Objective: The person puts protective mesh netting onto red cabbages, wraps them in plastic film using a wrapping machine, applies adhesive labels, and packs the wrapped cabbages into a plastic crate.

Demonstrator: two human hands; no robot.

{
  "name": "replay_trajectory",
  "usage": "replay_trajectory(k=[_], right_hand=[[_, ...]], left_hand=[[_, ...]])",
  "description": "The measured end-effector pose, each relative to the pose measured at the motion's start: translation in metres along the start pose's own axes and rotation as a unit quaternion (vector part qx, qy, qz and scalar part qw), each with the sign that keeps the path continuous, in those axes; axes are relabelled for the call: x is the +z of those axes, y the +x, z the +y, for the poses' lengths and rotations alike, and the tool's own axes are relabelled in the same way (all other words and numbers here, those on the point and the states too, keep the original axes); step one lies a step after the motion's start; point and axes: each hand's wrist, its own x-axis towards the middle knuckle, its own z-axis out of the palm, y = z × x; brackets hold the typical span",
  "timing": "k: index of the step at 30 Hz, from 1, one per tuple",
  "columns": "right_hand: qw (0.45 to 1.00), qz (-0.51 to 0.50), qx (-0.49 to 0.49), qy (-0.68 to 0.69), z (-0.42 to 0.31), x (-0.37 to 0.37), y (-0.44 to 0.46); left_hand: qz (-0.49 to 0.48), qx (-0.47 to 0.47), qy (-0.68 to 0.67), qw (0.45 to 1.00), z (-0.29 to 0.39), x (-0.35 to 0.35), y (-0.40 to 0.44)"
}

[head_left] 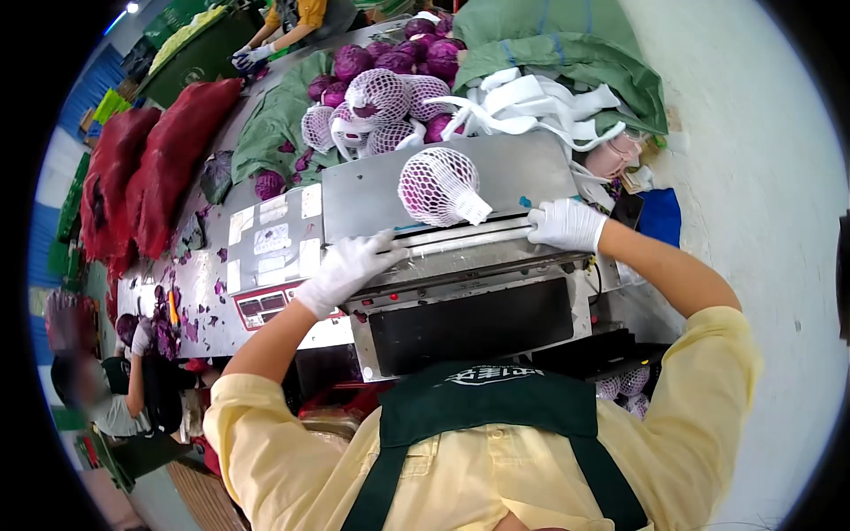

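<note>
A purple cabbage in a white foam net [436,184] lies on the metal plate of a wrapping machine [363,190]. Across the machine's front runs a pale strip that looks like plastic wrap [469,237]. My left hand [354,270], in a white glove, is closed at the strip's left end, beside the scale's display. At the right end my right hand [567,226], also gloved, has its fingers curled over the strip. Neither hand touches the netted cabbage. Below the strip is the machine's dark front panel [474,327].
Behind the machine are piled purple cabbages [354,62], some netted, and white foam nets [531,102] by a green sack [567,53]. A labelled scale [274,234] stands left. Red sacks [181,159] lie farther left. Two other people work at the left and top.
</note>
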Motion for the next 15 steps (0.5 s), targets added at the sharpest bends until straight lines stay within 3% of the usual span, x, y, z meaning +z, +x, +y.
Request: replay_trajectory(k=[2, 3, 4, 5, 6, 8, 10, 11, 12, 14, 15], right_hand=[[0.968, 0.124, 0.095, 0.196, -0.018, 0.007, 0.008], [0.949, 0.142, 0.150, 0.236, -0.024, 0.006, 0.008], [0.821, 0.037, 0.280, 0.497, -0.032, -0.019, 0.007], [0.809, 0.036, 0.290, 0.511, -0.036, -0.042, 0.004], [0.796, 0.035, 0.300, 0.524, -0.037, -0.063, 0.001], [0.672, 0.137, 0.313, 0.657, -0.030, -0.103, -0.001], [0.662, 0.290, 0.292, 0.627, -0.008, -0.135, 0.010], [0.653, 0.346, 0.307, 0.600, 0.002, -0.147, 0.023], [0.688, 0.393, 0.279, 0.543, 0.021, -0.120, 0.035], [0.877, 0.355, 0.195, 0.257, 0.060, -0.067, 0.059], [0.840, 0.324, 0.191, 0.390, 0.070, -0.027, 0.082]], left_hand=[[0.131, -0.030, -0.058, 0.989, 0.010, 0.018, 0.001], [0.100, -0.175, -0.257, 0.945, 0.018, 0.018, -0.006], [0.066, -0.308, -0.440, 0.841, 0.027, 0.016, -0.015], [0.058, -0.415, -0.520, 0.744, 0.034, -0.006, -0.016], [0.043, -0.447, -0.559, 0.696, 0.039, -0.032, -0.019], [0.270, -0.318, -0.612, 0.671, 0.044, -0.055, -0.028], [0.398, -0.216, -0.531, 0.716, 0.021, -0.076, -0.018], [0.422, -0.243, -0.510, 0.709, 0.010, -0.075, -0.010], [0.385, -0.197, -0.422, 0.797, -0.012, -0.066, 0.002], [0.226, -0.223, -0.437, 0.842, -0.027, -0.066, 0.042], [0.181, -0.182, -0.345, 0.903, -0.039, -0.036, 0.055]])
